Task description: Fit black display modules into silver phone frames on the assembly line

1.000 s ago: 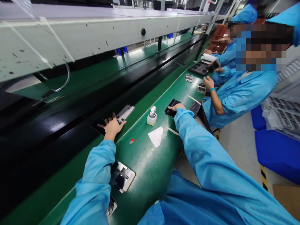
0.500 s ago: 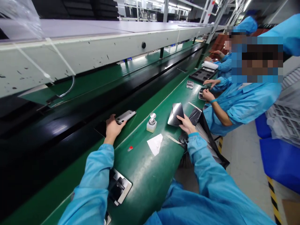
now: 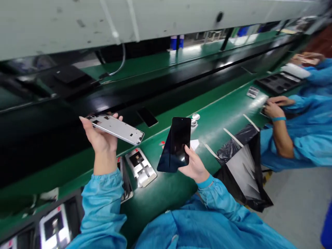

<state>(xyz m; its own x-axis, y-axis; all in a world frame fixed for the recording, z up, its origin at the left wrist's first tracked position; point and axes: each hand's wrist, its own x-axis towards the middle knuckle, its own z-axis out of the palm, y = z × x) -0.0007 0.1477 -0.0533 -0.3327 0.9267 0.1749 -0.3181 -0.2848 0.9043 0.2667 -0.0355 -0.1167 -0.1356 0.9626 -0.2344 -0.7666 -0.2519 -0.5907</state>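
My left hand (image 3: 100,138) is raised above the green bench (image 3: 228,110) and grips a silver phone frame (image 3: 118,129) by its left end, held nearly flat. A black glass screen panel (image 3: 176,144) stands upright in my right hand (image 3: 193,164), pinched at its lower right edge with the thumb on its face. The two parts are apart, the frame to the left of the panel. Both my sleeves are blue.
Silver frames in fixtures (image 3: 141,167) lie on the bench below my hands, more at lower left (image 3: 53,226). A small dispenser bottle (image 3: 194,119) and white wipe sit behind the panel. A black bag (image 3: 241,166) hangs off the edge. A co-worker's hands (image 3: 272,105) work at right by a black tray (image 3: 277,82).
My left hand lifted the silver frame off the black conveyor toward me. My right hand brought the black panel up and closer. The view swung down and left.
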